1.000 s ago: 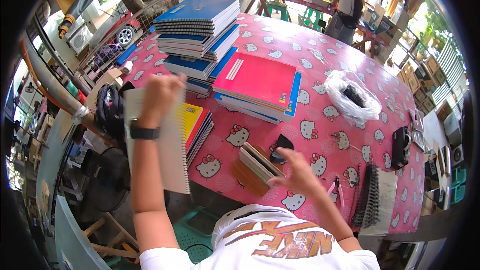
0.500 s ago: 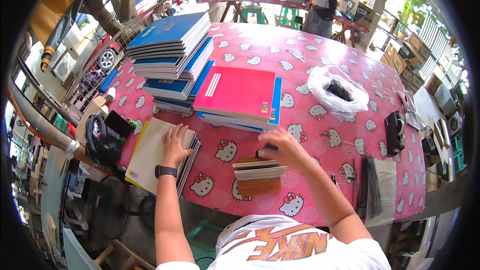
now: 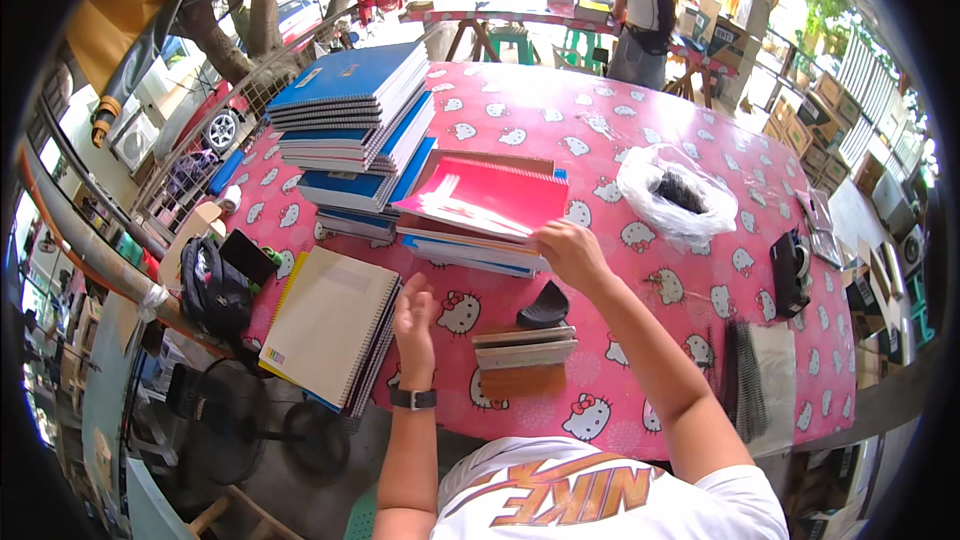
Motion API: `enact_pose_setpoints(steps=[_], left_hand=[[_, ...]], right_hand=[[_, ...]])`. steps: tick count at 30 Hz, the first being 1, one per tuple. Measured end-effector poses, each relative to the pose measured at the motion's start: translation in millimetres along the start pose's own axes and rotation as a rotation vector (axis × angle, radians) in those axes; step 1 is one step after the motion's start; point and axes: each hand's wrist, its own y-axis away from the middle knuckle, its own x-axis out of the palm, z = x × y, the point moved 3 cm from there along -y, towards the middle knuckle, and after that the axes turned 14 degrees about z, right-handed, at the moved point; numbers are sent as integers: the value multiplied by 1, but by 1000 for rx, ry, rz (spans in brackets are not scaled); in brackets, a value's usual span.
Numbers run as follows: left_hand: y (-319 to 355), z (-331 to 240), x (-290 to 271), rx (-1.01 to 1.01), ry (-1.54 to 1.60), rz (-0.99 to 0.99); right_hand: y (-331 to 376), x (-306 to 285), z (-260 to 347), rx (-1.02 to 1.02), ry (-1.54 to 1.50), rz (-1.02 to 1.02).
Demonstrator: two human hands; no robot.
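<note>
My right hand (image 3: pixel 568 252) lifts the near edge of a red spiral notebook (image 3: pixel 485 198), tilting it up off a short stack of notebooks (image 3: pixel 470 248) in the middle of the pink patterned table (image 3: pixel 600 140). My left hand (image 3: pixel 415 318) hovers with fingers apart over the table, between a beige-covered stack of spiral notebooks (image 3: pixel 335 325) at the left edge and a small pile of brown boards (image 3: pixel 523 355). A black curved object (image 3: pixel 545 308) lies just below my right wrist.
A tall stack of blue notebooks (image 3: pixel 355 130) stands at the back left. A clear plastic bag with dark contents (image 3: pixel 678 198) sits at the right, a black device (image 3: pixel 790 270) beyond it. Black spiral bindings (image 3: pixel 745 390) lie near the right front edge. A person stands at a far table (image 3: pixel 640 15).
My left hand laid the beige notebook down on the left stack and came off it. My right hand moved from the brown boards up to the red notebook and raised its edge.
</note>
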Motion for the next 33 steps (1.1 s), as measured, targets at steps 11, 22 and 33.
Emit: enact_pose_setpoints(steps=[11, 22, 33], left_hand=[[5, -40, 13, -231, 399, 365], [16, -63, 24, 75, 25, 470], [22, -57, 19, 64, -312, 433]], right_hand=[[139, -18, 7, 90, -632, -41], [164, 25, -19, 255, -1403, -239], [176, 66, -33, 331, -1320, -224]])
